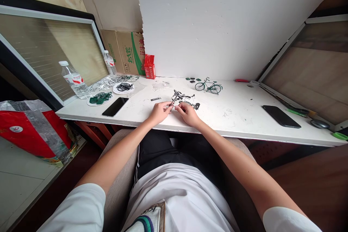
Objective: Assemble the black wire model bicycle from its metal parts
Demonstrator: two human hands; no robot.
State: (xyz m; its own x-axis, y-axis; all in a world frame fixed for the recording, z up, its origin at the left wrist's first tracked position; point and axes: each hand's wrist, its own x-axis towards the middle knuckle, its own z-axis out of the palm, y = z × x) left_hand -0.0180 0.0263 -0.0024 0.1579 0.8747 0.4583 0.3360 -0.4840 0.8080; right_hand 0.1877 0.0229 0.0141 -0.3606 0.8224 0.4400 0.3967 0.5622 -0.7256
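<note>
Near the table's front edge, my left hand (pixel 160 113) pinches a small dark model bicycle frame (pixel 176 97) between thumb and fingers. My right hand (pixel 188 114) is closed beside it, fingertips pressed together at the near end of the same frame; whether they hold a separate tiny part cannot be seen. Just beyond the right fingers lie a small wheel (pixel 187 103), partly hidden, and a black part (pixel 197 106). Farther back stands a green model bicycle (pixel 208 87) on its two wheels.
At the left are a phone (pixel 115 107), a plate of green parts (pixel 100 98), a white plate of black parts (pixel 123 87) and a water bottle (pixel 74 80). A second phone (pixel 281 116) lies right. A white board (pixel 231 32) stands behind, near a red box (pixel 149 67).
</note>
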